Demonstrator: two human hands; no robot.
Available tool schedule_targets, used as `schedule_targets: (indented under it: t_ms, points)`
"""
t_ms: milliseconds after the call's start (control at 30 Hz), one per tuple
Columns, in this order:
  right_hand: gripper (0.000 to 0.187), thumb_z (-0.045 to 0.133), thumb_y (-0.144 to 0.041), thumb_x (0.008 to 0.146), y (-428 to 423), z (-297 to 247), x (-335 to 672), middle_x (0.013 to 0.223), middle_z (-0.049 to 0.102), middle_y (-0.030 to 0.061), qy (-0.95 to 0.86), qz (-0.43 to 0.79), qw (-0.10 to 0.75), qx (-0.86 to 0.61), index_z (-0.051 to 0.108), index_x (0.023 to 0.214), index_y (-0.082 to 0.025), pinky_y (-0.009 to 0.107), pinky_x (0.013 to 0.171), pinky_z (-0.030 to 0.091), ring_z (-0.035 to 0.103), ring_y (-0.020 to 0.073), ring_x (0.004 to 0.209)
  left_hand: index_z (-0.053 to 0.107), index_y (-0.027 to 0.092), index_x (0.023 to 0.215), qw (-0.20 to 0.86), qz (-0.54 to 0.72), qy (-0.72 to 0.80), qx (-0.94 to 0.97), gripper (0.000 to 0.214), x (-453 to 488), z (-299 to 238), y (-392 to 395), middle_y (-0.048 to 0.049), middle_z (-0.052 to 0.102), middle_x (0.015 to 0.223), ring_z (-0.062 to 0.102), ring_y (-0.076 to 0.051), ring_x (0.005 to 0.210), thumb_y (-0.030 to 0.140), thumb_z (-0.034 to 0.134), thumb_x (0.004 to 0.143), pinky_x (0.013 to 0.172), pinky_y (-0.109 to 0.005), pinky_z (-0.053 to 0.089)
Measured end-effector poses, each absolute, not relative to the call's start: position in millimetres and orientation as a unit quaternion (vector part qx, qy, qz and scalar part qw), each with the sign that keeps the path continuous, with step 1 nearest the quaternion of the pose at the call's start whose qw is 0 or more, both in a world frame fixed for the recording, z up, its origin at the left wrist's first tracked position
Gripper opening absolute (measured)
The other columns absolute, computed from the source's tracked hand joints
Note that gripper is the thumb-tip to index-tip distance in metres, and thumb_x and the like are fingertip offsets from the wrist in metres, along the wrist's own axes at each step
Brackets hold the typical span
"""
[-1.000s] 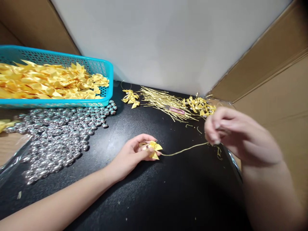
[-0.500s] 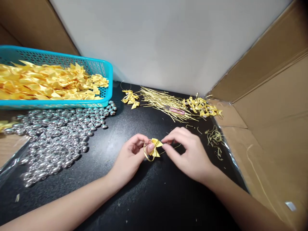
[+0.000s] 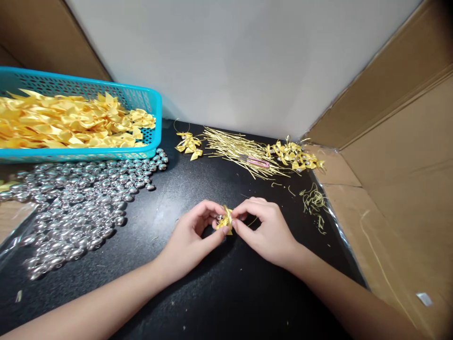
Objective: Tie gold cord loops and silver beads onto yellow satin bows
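Observation:
Between my two hands, above the black tabletop (image 3: 212, 293), is a yellow ribbon bow (image 3: 224, 222) with a gold cord loop and a bit of silver showing at its left. My left hand (image 3: 198, 229) is closed on the bow, thumb in front and fingertips behind. The thumb and forefinger of my right hand (image 3: 264, 226) pinch the bow's right side at the cord; exactly what lies between those fingertips is hidden. A thin gold strand trails out by the right fingers.
A turquoise basket (image 3: 158, 118) of yellow bows (image 3: 71, 123) stands back left, silver beads (image 3: 81, 203) spread before it. Along the back lie gold ties (image 3: 230, 146), a pink-handled tool (image 3: 257, 162) and finished-looking bows with beads (image 3: 297, 156). Cord scraps (image 3: 314, 200) lie right, beside cardboard (image 3: 396, 123).
My right hand has moved left, closer to my left hand, and now meets the bow. The bow has turned, its loop shifting from the left side to upright across the front.

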State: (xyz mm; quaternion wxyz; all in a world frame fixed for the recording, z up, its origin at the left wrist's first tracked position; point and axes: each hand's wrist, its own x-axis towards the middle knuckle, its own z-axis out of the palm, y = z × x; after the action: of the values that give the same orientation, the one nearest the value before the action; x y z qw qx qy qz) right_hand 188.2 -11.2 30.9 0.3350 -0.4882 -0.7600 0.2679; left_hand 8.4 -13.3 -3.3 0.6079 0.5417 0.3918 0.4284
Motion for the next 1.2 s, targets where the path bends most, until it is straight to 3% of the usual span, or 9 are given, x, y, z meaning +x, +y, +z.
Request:
schedule_targets:
  t_ms: [167,333,633,833,1033,1200]
  points:
    - [0.011,0.063,-0.009,0.077,-12,34,186,0.066,0.067,-0.0009,-0.724,0.33,0.348,-0.496,0.068,0.072,-0.018,0.026,0.063,0.046,0.06,0.0132,0.062,0.055,0.02,0.082,0.528,0.43,0.389,0.62,0.012,6,-1,-15,-0.0032,0.069,0.09,0.064,-0.017,0.083,0.013,0.064,0.084,0.076,-0.028,0.05]
    - [0.01,0.06,-0.009,0.077,-11,42,188,0.07,0.068,-0.0007,-0.71,0.401,0.333,-0.474,0.064,0.077,-0.018,0.026,0.064,0.048,0.061,0.0131,0.064,0.056,0.019,0.077,0.521,0.404,0.402,0.636,0.011,3,0,-15,-0.0071,0.071,0.094,0.066,-0.019,0.084,0.018,0.062,0.087,0.076,-0.03,0.049]
    - [0.012,0.06,-0.018,0.09,-4,35,201,0.088,0.068,0.0023,-0.891,0.104,0.253,-0.361,0.069,0.085,-0.023,0.039,0.083,0.034,0.054,0.0181,0.082,0.059,0.018,0.082,0.623,0.4,0.4,0.539,0.011,6,1,-13,-0.0026,0.068,0.086,0.059,-0.013,0.073,0.022,0.069,0.082,0.07,-0.025,0.049]
    - [0.017,0.057,-0.02,0.093,-3,31,204,0.084,0.069,0.0013,-0.896,0.08,0.264,-0.349,0.07,0.083,-0.023,0.04,0.086,0.033,0.053,0.0176,0.082,0.059,0.018,0.082,0.636,0.386,0.396,0.538,0.012,4,-1,-11,-0.0025,0.066,0.081,0.06,-0.014,0.069,0.024,0.07,0.081,0.066,-0.027,0.049]
    - [0.014,0.062,-0.021,0.091,-1,29,203,0.079,0.069,0.0009,-0.869,0.138,0.306,-0.362,0.069,0.078,-0.021,0.037,0.08,0.036,0.056,0.017,0.079,0.069,0.022,0.09,0.366,0.402,0.401,0.737,0.011,1,2,-12,-0.0073,0.074,0.102,0.064,-0.024,0.099,0.016,0.068,0.081,0.088,-0.038,0.047]
    - [0.016,0.064,-0.02,0.088,-2,25,200,0.076,0.068,0.0004,-0.853,0.156,0.322,-0.38,0.068,0.073,-0.021,0.038,0.079,0.036,0.056,0.0169,0.077,0.073,0.022,0.091,0.259,0.407,0.386,0.786,0.014,-1,3,-11,-0.009,0.076,0.102,0.064,-0.025,0.093,0.02,0.074,0.078,0.084,-0.038,0.049]
